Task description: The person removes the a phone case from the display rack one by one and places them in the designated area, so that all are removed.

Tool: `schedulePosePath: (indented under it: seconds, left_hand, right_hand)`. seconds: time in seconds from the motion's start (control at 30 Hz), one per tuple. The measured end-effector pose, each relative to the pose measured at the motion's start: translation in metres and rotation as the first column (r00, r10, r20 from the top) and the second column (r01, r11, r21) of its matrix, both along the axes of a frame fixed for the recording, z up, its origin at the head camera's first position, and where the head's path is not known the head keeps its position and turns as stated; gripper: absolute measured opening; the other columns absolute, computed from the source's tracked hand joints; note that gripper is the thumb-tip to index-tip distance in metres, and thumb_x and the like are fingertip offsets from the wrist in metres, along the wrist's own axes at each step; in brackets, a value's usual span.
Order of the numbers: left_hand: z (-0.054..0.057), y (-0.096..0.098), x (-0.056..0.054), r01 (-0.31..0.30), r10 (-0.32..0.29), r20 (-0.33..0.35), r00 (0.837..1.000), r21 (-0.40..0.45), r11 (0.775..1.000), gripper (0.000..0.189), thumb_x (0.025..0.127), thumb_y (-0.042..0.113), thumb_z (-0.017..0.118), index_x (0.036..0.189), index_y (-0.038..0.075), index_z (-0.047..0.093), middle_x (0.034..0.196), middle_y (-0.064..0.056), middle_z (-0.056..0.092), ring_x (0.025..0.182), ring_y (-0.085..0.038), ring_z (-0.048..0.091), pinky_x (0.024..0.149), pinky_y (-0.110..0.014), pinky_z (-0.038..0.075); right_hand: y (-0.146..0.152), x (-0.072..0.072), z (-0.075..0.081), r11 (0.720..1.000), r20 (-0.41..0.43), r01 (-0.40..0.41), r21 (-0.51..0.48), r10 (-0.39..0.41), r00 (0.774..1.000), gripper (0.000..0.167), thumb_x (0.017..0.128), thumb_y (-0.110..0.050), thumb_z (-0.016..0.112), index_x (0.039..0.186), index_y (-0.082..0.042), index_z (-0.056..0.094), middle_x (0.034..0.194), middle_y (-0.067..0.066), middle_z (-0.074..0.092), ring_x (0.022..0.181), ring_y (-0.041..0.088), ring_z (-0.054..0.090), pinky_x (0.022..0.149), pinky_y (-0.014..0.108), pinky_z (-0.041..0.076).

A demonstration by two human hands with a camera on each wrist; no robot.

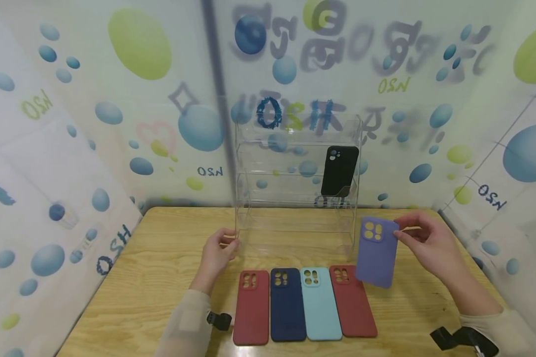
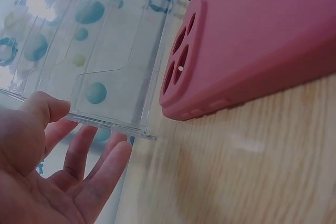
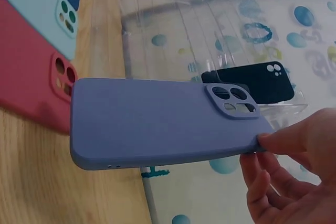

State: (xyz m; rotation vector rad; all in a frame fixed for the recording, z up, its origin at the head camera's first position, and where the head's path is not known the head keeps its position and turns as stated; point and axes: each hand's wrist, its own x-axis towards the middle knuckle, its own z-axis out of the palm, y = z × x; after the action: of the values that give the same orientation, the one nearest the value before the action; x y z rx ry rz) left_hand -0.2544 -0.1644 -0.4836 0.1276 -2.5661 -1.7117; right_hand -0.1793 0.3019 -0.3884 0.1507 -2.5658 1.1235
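My right hand [image 1: 429, 245] pinches a purple phone case [image 1: 377, 253] by its upper corner, thumb on one face and fingers behind. The case hangs upright beside the right side of a clear acrylic display rack [image 1: 295, 230], its camera cutouts at the top. My left hand [image 1: 216, 255] holds the rack's left side edge; in the left wrist view, the thumb [image 2: 55, 107] lies on one side of the panel and the fingers on the other. A black phone case [image 1: 339, 171] stands in an upper tier of the rack, near its right end.
Before the rack, a row of phone cases lies on the wooden table [image 1: 161, 277]: red [image 1: 251, 310], navy [image 1: 288, 307], light blue [image 1: 321, 307] and a second red case [image 1: 355, 307]. A patterned curtain wall [image 1: 152, 124] surrounds the table's back and sides.
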Motion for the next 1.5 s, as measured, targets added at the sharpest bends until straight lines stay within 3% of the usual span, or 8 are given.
schedulePosePath:
  seconds: [0.3,0.5,0.67,1.07,1.2,1.5]
  left_hand:
    - [0.002,0.001,0.002,-0.003,0.003,-0.007,1.0,-0.008,1.0,0.019,0.1,0.007,0.066,0.119,0.003,0.068,0.106,-0.02,0.068,0.089,-0.027,0.071,0.069,-0.033,0.063]
    - [0.002,0.001,0.002,0.003,-0.003,-0.015,1.0,0.001,1.0,0.018,0.1,0.005,0.066,0.117,0.002,0.067,0.106,-0.021,0.068,0.088,-0.027,0.071,0.069,-0.035,0.064]
    - [0.001,0.001,0.002,0.005,-0.005,-0.015,1.0,0.007,1.0,0.019,0.1,0.006,0.066,0.118,0.001,0.067,0.107,-0.021,0.069,0.089,-0.028,0.071,0.07,-0.037,0.064]
    - [-0.001,0.0,-0.002,0.006,-0.006,-0.009,1.0,0.012,1.0,0.02,0.1,0.007,0.067,0.119,0.002,0.068,0.107,-0.019,0.069,0.088,-0.027,0.07,0.071,-0.036,0.064]
    - [-0.002,0.0,0.0,0.009,-0.009,-0.01,1.0,0.018,1.0,0.02,0.1,0.007,0.066,0.119,0.002,0.067,0.107,-0.019,0.069,0.089,-0.028,0.069,0.073,-0.038,0.064]
    - [-0.003,-0.001,0.002,-0.004,0.004,-0.02,1.0,0.015,1.0,0.019,0.1,0.005,0.066,0.118,0.0,0.067,0.105,-0.02,0.069,0.087,-0.027,0.07,0.07,-0.035,0.064]
  right_hand:
    - [0.02,0.002,-0.016,0.999,0.049,-0.037,0.038,0.035,0.998,0.024,0.095,-0.003,0.073,0.118,0.0,0.068,0.105,0.008,0.07,0.083,-0.01,0.065,0.068,0.014,0.056]
    - [0.028,0.004,-0.026,0.998,0.173,-0.044,0.051,0.034,0.984,0.027,0.096,-0.008,0.073,0.12,0.0,0.066,0.114,0.019,0.07,0.082,-0.008,0.065,0.068,0.018,0.057]
    - [0.033,0.002,-0.037,0.996,0.257,-0.067,0.055,0.051,0.965,0.028,0.096,-0.009,0.073,0.121,0.001,0.066,0.115,0.02,0.07,0.085,-0.006,0.065,0.071,0.02,0.059]
    - [0.041,-0.01,-0.065,0.99,0.264,-0.126,0.059,0.106,0.959,0.03,0.096,-0.002,0.07,0.125,0.003,0.065,0.109,0.018,0.069,0.087,0.006,0.067,0.071,0.021,0.058]
    - [0.041,-0.014,-0.075,0.988,0.272,-0.143,0.061,0.122,0.955,0.028,0.095,-0.001,0.07,0.123,0.002,0.067,0.108,0.016,0.07,0.088,0.004,0.065,0.072,0.021,0.059]
    - [0.031,-0.016,-0.086,0.985,0.361,-0.164,0.06,0.132,0.923,0.027,0.094,0.0,0.068,0.121,0.003,0.068,0.1,0.012,0.07,0.089,0.017,0.066,0.068,0.024,0.055]
